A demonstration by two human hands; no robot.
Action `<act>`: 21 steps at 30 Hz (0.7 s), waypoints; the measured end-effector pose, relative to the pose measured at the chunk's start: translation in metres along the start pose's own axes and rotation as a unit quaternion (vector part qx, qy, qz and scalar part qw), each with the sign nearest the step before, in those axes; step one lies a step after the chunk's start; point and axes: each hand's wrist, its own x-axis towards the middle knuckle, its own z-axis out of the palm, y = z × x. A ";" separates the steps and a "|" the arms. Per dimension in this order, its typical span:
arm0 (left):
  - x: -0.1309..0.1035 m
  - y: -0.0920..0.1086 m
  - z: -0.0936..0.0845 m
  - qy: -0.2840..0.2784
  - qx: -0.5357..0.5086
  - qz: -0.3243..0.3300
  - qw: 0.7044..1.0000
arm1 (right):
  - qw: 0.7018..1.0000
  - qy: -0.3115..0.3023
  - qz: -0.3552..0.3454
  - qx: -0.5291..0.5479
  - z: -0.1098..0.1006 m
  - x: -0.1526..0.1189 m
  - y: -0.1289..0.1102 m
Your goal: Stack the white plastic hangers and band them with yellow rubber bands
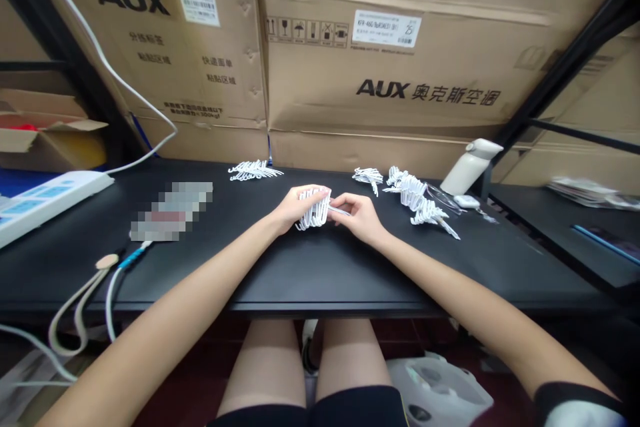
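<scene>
My left hand (293, 205) is closed round a white ribbed bundle (315, 212) of thin slanted strips, above the middle of the black table. Just to its right, my right hand (361, 215) pinches a thin pale strip (340, 211) that reaches to the bundle's right side. Whether this strip is joined to the bundle I cannot tell. Similar white bundles lie further back: one bundle (254, 170) to the left, a small bundle (369, 177) to the right, and a longer cluster (414, 192) beyond my right hand. Their exact kind is unclear.
Large cardboard boxes (320, 93) stand behind the black table (300, 280). A cream bottle (470, 167) leans at the right rear, near glasses (443, 199) and a small white case (467, 201). At left are a blurred-out phone-like object (173, 210) with a cable and a power strip (55, 200).
</scene>
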 end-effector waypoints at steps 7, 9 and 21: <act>-0.003 0.004 0.004 0.004 0.054 0.017 0.998 | 1.000 -0.002 -0.012 -0.019 0.002 -0.004 0.002; -0.004 0.005 0.004 0.010 0.074 0.025 0.997 | 1.000 -0.003 -0.021 -0.022 0.001 -0.004 0.002; 0.001 -0.001 0.003 0.081 0.150 0.035 0.985 | 0.997 -0.018 -0.026 -0.072 0.001 -0.001 0.010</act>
